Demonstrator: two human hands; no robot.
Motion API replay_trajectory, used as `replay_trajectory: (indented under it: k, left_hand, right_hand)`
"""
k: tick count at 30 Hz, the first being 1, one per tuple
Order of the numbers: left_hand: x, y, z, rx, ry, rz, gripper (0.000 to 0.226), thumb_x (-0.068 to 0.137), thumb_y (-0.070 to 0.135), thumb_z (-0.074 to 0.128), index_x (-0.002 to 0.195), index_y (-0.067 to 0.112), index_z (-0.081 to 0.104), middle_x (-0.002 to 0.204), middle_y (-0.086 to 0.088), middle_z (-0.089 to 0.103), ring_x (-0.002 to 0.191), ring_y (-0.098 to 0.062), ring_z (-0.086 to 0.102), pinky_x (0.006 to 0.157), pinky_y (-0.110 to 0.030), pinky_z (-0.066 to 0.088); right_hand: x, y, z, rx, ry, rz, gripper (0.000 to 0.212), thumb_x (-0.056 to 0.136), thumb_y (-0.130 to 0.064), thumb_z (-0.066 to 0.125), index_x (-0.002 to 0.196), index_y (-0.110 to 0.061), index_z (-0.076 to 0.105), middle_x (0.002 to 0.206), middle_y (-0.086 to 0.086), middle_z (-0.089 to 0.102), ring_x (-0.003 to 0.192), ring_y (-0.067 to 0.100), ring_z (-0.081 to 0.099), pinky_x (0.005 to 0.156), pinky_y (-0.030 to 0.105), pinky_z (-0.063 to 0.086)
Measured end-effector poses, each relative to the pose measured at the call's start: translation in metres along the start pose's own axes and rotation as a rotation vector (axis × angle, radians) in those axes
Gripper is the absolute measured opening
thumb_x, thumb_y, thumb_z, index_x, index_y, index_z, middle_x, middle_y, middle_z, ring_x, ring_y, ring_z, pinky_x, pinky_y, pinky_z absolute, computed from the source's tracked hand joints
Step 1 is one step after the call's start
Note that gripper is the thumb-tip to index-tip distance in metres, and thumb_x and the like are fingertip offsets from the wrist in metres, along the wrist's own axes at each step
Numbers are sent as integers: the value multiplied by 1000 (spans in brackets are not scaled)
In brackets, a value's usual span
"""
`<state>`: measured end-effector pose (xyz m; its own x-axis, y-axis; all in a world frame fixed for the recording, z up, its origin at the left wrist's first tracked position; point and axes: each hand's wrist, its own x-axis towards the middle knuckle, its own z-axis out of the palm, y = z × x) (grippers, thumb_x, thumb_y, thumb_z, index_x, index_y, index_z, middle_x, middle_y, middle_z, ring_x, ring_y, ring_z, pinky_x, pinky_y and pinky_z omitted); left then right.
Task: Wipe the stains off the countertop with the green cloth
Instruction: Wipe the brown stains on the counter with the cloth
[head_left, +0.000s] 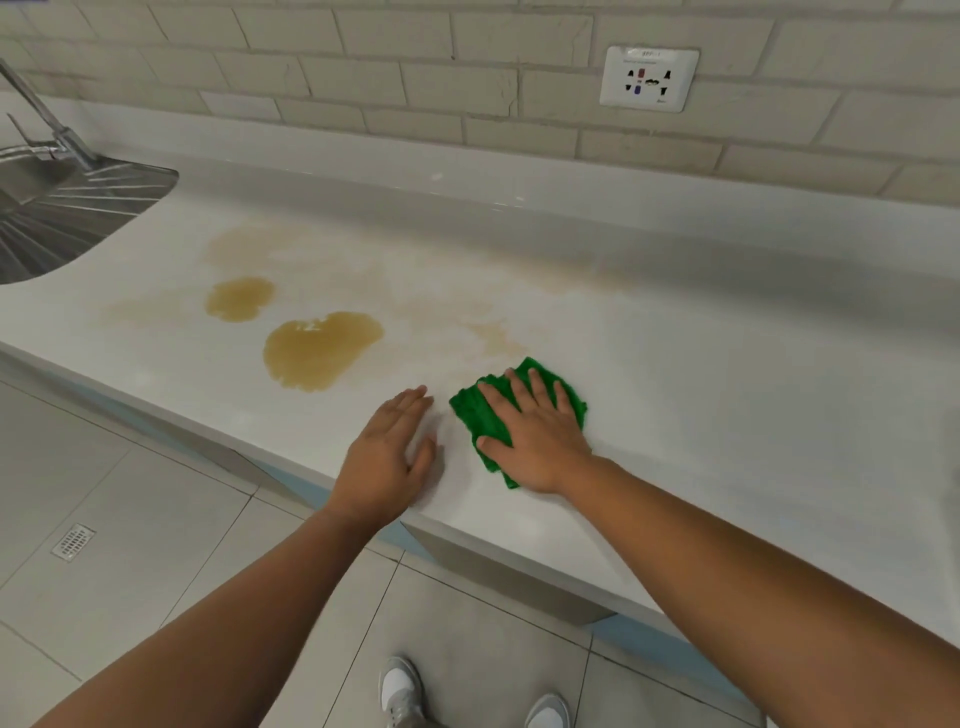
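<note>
The green cloth (475, 415) lies bunched on the white countertop (727, 374) near its front edge. My right hand (535, 431) presses flat on the cloth with spread, straight fingers. My left hand (392, 452) rests flat on the bare counter just left of the cloth, fingers straight. A large brown stain (319, 351) sits left of and beyond my left hand. A smaller brown stain (240, 299) lies farther left. Faint smeared brown marks (493, 335) spread across the counter beyond the cloth.
A steel sink with ribbed drainer (78, 213) and a tap (52, 124) occupy the far left. A tiled wall with a socket (649, 78) rises behind the counter. Below the counter edge are a tiled floor, a floor drain (74, 542) and my shoes (400, 691).
</note>
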<state>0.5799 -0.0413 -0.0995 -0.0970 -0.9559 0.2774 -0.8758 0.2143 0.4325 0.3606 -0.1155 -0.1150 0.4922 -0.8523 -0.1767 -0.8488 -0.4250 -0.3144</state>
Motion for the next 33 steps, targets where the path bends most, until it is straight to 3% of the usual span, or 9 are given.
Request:
replay_trajectory:
  k: [3,6,9,13,16,23,27,30,33]
  left_hand:
    - [19,37,20,-75,9,149,38,95,19,59,130,9,63,134,-8,64,128,-22,52,110,-37,44]
    - [43,69,46,-97,-96,223,35,93,10,62,127,5,65,133,-12,64,130,-26,49,117,-29,28]
    - [65,87,72,-41,-248,164,46,101,23,52,142,2,52,150,-20,48,143,-37,36,122,-38,14]
    - [68,91,94,263,-401,114,61,107,45,16,159,14,24,166,-14,17,154,-33,7,125,-46,-1]
    - [58,84,88,289,-422,152,63,105,49,6,161,21,16,168,-9,9,155,-29,0,125,-45,-4]
    - [13,28,51,307,-459,233,61,105,53,8,161,29,16,169,0,9,155,-22,0,125,-41,-3]
    - [6,-14,21,354,-414,78,67,101,54,5,160,26,21,168,-5,15,155,-27,9,125,-42,3]
    - [24,-28,11,445,-466,-9,73,98,54,-3,161,21,9,168,-12,8,154,-33,8,125,-46,6]
    - [62,-23,13,569,-541,-105,70,102,48,1,160,10,0,166,-24,3,152,-41,7,125,-49,6]
  right_hand:
    - [-24,19,-11,312,71,-85,73,99,-39,47,157,-42,3,168,4,7,153,25,9,124,46,12]
    - [-60,47,-9,284,290,-79,64,95,-28,42,156,-20,26,161,8,30,146,24,32,119,46,30]
    - [-89,67,-2,177,476,-22,53,94,-25,43,144,-7,48,149,13,48,135,27,47,111,47,40]
    - [-106,78,5,10,452,70,49,93,-32,39,128,-6,63,141,16,55,128,33,52,106,51,43]
    - [-109,72,11,-10,426,113,51,94,-35,38,127,-5,63,140,17,56,129,34,50,108,51,40]
    - [-102,47,18,-31,308,233,59,97,-43,30,139,-10,54,152,14,44,143,34,35,117,55,29]
    - [-96,37,17,-43,247,324,71,94,-52,15,149,-15,42,162,10,29,151,29,18,124,49,13]
    - [-91,30,17,-62,232,375,77,92,-58,10,152,-18,36,164,9,22,153,28,13,124,48,8]
    - [-90,28,18,-61,231,417,79,92,-62,9,155,-20,30,166,8,15,154,27,6,125,48,5]
